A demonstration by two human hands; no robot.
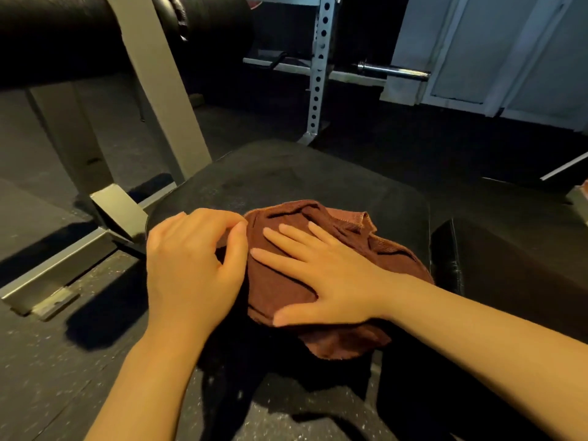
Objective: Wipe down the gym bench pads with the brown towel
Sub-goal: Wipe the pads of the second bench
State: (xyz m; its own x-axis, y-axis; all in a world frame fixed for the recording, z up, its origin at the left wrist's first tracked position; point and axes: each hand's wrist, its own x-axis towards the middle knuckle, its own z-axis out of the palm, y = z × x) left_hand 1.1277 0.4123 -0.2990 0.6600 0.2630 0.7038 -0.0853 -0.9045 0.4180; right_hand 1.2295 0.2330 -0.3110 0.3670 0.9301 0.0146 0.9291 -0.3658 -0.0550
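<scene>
The brown towel lies bunched on the black bench pad in the middle of the view. My right hand lies flat on the towel with its fingers spread and straight, pressing it onto the pad. At the towel's left edge my left hand has its fingers curled, and thumb and fingertips pinch the cloth's edge. A second black pad adjoins on the right.
A grey steel frame with a floor rail stands to the left. A black roller pad hangs at the top left. A white perforated rack upright and a barbell stand behind. Dark speckled rubber floor lies all around.
</scene>
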